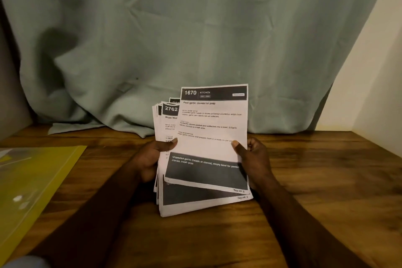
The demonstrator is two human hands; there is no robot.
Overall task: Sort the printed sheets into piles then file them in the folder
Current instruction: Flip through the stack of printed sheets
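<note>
The stack of printed sheets (191,203) is gripped at its left edge by the left hand (148,161), with the fingers curled behind the paper and the thumb laid across the front. The top sheet (213,119), headed "1670 KITCHEN", is pinched at its right edge by the right hand (255,159), thumb on the printed face and the other fingers curled behind. This sheet is fanned slightly out of line with those beneath, one of which is numbered 2762. The stack is held near the middle of the wooden table (326,180); whether its lower edge rests on the wood cannot be told. A yellow folder (43,172) is seen lying flat at the table's left, well apart from the sheets. A pale green cloth (195,28) is hung behind, its hem on the table
</note>
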